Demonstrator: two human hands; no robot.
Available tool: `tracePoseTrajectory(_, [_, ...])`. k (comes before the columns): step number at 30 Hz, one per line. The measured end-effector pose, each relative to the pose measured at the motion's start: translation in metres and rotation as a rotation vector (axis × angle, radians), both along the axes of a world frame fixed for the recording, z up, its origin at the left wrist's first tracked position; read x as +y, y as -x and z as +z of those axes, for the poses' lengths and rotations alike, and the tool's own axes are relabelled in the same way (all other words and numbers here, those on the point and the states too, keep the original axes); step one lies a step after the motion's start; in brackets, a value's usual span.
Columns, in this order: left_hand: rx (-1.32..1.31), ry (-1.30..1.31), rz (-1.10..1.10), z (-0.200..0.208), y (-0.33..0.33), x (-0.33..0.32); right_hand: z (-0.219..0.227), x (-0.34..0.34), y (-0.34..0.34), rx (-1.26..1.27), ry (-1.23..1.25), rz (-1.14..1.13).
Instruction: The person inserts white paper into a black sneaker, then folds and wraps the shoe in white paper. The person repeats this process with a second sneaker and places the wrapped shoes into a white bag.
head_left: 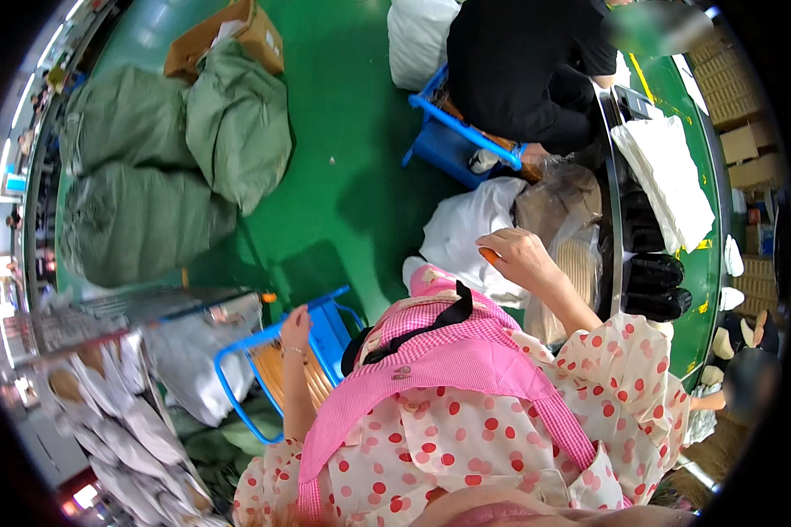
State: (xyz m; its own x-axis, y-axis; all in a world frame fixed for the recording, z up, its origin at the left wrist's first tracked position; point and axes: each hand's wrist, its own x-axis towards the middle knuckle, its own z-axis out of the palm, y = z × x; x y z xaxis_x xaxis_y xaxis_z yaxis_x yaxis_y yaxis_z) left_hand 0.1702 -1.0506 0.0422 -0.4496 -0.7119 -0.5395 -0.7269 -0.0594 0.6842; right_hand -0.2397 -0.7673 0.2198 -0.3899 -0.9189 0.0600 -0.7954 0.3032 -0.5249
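Note:
My left hand [296, 328] is closed at the top rail of a blue-framed chair [246, 344] with tan slats, its fingers curled where the rail passes. My right hand [517, 256] is raised in front of me with bent fingers around a small orange thing [490, 256]; most of it is hidden, so its kind does not show. Below that hand lies a white plastic sack [470, 220]. Beside it stands a clear bag of stacked tan sole-shaped pieces [575, 272]. I wear a pink checked apron [448, 364] with a black strap.
Large green sacks [141, 220] and a cardboard box [268, 39] stand at far left. A co-worker in black [527, 61] sits ahead by a blue chair frame [466, 132]. A metal-edged bench with black shoes [655, 285] runs along the right. A rack of pale shoes [119, 413] is at near left.

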Motion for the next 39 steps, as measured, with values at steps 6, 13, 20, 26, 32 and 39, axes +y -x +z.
tracePoseTrajectory(6, [-0.287,-0.103,-0.058,-0.025,-0.018,-0.034,-0.008,-0.125,0.088,-0.041,-0.072,0.044])
tracePoseTrajectory(13, [-0.456,-0.157,-0.158,-0.039,0.022,-0.131,-0.069,-0.274,0.171,-0.103,-0.032,-0.031])
tracePoseTrajectory(20, [-0.198,0.241,-0.435,-0.062,0.305,-0.371,-0.134,-0.322,0.271,-0.130,-0.088,-0.355])
tracePoseTrajectory(26, [0.147,0.283,-0.749,-0.016,0.622,-0.329,-0.189,-0.275,0.417,-0.169,-0.045,-0.700])
tracePoseTrajectory(32, [0.330,0.120,-0.869,-0.002,0.867,-0.271,-0.277,-0.243,0.590,-0.186,-0.071,-0.968])
tracePoseTrajectory(39, [0.525,0.359,-1.371,-0.111,1.107,-0.156,-0.352,-0.238,0.673,-0.517,-0.519,-0.641])
